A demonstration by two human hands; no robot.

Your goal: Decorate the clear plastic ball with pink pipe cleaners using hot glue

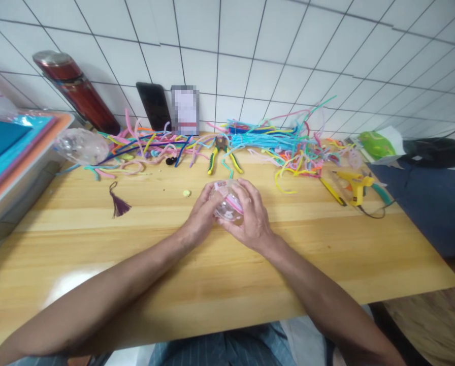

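Note:
A clear, rounded plastic container [229, 206] with a pink band and white markings is held between both hands over the middle of the table. My left hand [203, 213] wraps its left side, thumb across the top. Around its right side curls my right hand [252, 216]. What is inside the container is too blurred to name. Just beyond it lie yellow-and-green handled pliers [222, 152] with spread handles. A small pale yellow bit [187, 193] sits left of the hands, and a dark purple tassel [120, 203] is farther left.
Colourful pipe cleaners [265, 140] pile along the tiled wall. A red thermos [77, 91], a black phone [154, 107] and a clear plastic bag [82, 146] stand at back left. On the right are a yellow glue gun [357, 185] and a yellow cutter [333, 191].

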